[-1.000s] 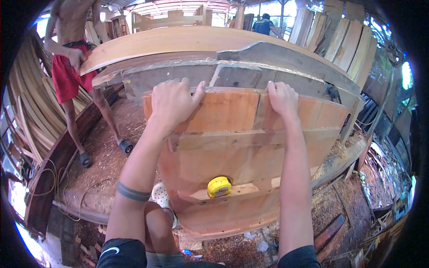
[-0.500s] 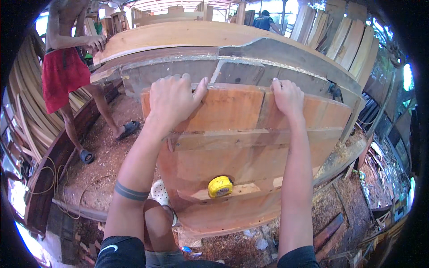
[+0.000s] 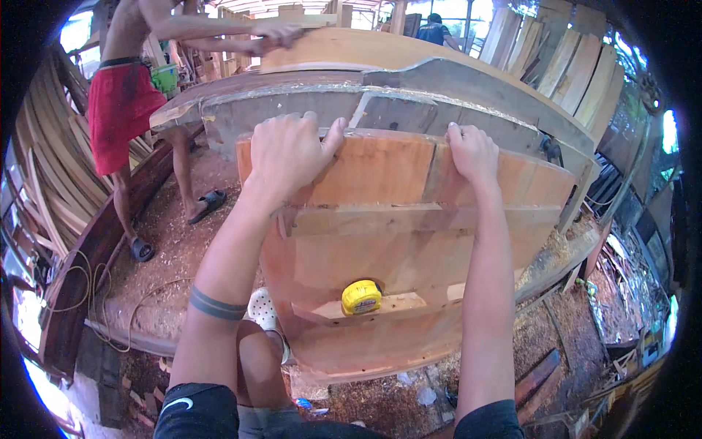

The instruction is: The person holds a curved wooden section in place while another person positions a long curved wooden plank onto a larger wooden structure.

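My left hand (image 3: 292, 154) grips the top edge of an orange-brown wooden panel (image 3: 365, 175) at its left end, fingers curled over. My right hand (image 3: 474, 152) is closed over the same edge farther right, with the fingertips partly hidden. A yellow tape measure (image 3: 361, 296) rests on a lower ledge of the panel, between my forearms. Just beyond my hands is a grey curved wooden structure (image 3: 285, 106), dusted with shavings, with a long pale board (image 3: 380, 51) behind it.
A co-worker in red shorts (image 3: 124, 117) stands at left, both hands on the pale board. Another person (image 3: 433, 33) is at the back. Stacked planks (image 3: 73, 161) line the left, more boards (image 3: 563, 66) lean at back right. A cord (image 3: 99, 293) lies on the shaving-covered floor (image 3: 168, 249).
The co-worker's hands and the near end of the pale board have moved right and away. My hands, still on the panel's edge, sit slightly higher in view, as does the panel.
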Demonstrator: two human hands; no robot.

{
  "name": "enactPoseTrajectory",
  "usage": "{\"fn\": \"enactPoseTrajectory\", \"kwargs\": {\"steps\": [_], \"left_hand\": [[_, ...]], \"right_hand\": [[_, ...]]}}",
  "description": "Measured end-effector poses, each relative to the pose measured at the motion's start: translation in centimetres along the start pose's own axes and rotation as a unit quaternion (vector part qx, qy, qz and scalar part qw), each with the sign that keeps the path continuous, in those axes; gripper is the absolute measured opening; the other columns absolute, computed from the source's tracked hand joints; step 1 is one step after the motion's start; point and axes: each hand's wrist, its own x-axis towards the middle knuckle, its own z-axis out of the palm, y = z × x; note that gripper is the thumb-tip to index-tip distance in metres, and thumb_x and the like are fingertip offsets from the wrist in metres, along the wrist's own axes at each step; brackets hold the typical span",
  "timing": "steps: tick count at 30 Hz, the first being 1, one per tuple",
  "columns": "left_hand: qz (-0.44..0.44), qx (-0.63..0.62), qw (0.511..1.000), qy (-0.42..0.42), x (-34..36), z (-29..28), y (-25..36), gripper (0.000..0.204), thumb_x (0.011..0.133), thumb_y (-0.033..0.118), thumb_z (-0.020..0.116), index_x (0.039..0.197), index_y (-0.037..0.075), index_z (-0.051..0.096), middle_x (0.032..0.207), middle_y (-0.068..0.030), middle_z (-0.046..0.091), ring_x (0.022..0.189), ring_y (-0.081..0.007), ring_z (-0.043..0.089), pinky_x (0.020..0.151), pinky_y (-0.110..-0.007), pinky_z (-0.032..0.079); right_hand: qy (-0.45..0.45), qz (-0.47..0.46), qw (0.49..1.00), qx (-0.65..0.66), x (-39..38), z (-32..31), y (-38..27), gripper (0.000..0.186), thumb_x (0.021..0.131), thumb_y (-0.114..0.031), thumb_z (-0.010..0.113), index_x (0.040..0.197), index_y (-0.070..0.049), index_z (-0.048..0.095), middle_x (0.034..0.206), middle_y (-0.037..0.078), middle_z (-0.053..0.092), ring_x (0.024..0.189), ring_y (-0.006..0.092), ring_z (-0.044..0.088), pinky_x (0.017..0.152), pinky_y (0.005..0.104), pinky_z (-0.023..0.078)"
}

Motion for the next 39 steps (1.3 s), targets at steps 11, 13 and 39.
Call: {"fn": "enactPoseTrajectory", "kwargs": {"steps": [11,13,39], "left_hand": [[-0.013,0.003,1.000,-0.019,-0.1,-0.2,0.4,0.051,0.090,0.046,0.047,0.070,0.003,0.065,0.065,-0.0209,0.062,0.064,-0.0371,0.063,0.059,-0.048,0.047],[-0.015,0.002,1.000,-0.022,-0.1,-0.3,0.4,0.051,0.090,0.046,0.047,0.071,0.003,0.066,0.065,-0.0207,0.062,0.065,-0.0369,0.063,0.060,-0.049,0.047],[-0.030,0.034,0.999,-0.022,0.1,0.1,1.2,0.050,0.091,0.047,0.045,0.073,0.004,0.064,0.069,-0.0218,0.063,0.070,-0.0400,0.062,0.064,-0.049,0.047]], "right_hand": [[-0.032,0.033,0.999,-0.023,-0.1,-0.3,0.1,0.044,0.090,-0.041,0.043,0.076,-0.008,0.067,0.086,0.020,0.066,0.087,0.0411,0.060,0.080,0.0505,0.044],[-0.020,0.026,0.999,-0.013,-0.3,-0.6,-0.3,0.046,0.089,-0.039,0.042,0.076,-0.005,0.068,0.084,0.023,0.065,0.084,0.0423,0.061,0.080,0.0505,0.045],[0.011,0.018,1.000,-0.015,-0.2,-0.3,0.2,0.046,0.085,-0.035,0.042,0.072,-0.002,0.069,0.078,0.024,0.066,0.078,0.0392,0.065,0.079,0.0489,0.049]]}}
